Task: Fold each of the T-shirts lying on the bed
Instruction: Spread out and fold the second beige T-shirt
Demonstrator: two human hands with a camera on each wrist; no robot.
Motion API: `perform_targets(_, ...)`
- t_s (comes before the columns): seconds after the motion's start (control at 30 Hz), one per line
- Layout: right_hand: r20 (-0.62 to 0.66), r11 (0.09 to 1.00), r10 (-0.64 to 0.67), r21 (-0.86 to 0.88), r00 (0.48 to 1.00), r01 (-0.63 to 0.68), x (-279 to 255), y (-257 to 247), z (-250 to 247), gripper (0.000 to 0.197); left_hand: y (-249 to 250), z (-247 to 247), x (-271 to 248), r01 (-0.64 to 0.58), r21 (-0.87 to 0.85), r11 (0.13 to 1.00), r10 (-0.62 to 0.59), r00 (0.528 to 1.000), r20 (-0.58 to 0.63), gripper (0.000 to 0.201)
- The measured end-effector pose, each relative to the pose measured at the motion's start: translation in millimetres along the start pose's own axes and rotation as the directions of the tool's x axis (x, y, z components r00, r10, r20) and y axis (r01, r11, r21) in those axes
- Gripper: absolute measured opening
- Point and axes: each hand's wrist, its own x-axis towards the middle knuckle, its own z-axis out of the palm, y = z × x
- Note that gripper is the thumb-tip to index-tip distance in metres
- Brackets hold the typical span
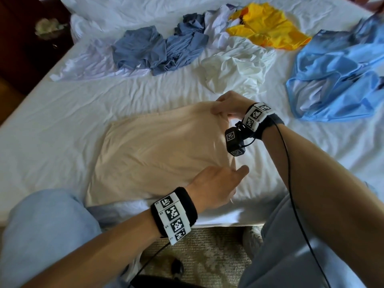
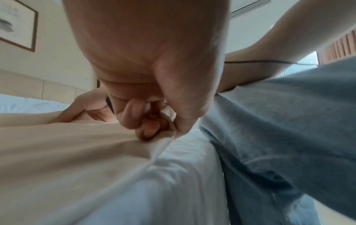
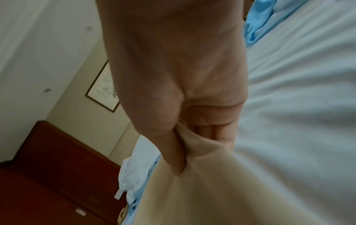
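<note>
Wrinkled white bed sheet (image 1: 62, 125); both hands, left (image 1: 216, 186) and right (image 1: 228, 104), pinch soft beige T-shirt (image 1: 158, 150) edge.

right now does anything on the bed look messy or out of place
Nothing is damaged or spilled. The beige shirt lies flat, both hands pinching its right edge: left hand, right hand. The other shirts, like the yellow shirt, lie crumpled and unfolded.

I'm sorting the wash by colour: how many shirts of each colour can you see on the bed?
Beige T-shirt, held by both hands: 1
Grey-blue shirts: 2, as far as the heap shows
Yellow shirt: 1
Light blue shirt: 1
White shirt: 1
Pale lavender garments: 2
Total: 8
</note>
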Motion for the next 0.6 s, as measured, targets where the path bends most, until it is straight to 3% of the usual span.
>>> perform_targets(0.1, 0.046, 0.987, 0.040, 0.157, 0.998, -0.047, -9.4, 4.3, -16.2, 0.027, 4.1, -7.2, -3.3, -0.029, -0.100, 0.995, 0.029, 1.000, -0.003, 0.031)
perform_targets(0.2, 0.026, 0.977, 0.079, 0.196, 0.997, -0.083, -22.2, 14.5, -42.7, 0.031, 12.7, -11.4, 0.9, -0.125, -0.134, 0.983, 0.116, 0.991, -0.071, 0.031)
perform_targets(0.43, 0.060, 0.905, 0.174, 0.385, 0.983, -0.183, -57.1, 56.0, -76.3, 0.037, 33.9, -16.2, 5.4, -0.208, -0.319, 0.925, 0.150, 0.969, -0.198, 0.015)
perform_targets(0.6, 0.090, 0.863, 0.109, 0.485, 0.990, -0.139, -60.0, 41.0, -61.5, 0.039, 12.4, -9.7, -25.6, -0.159, -0.440, 0.884, 0.039, 0.962, -0.270, 0.023)
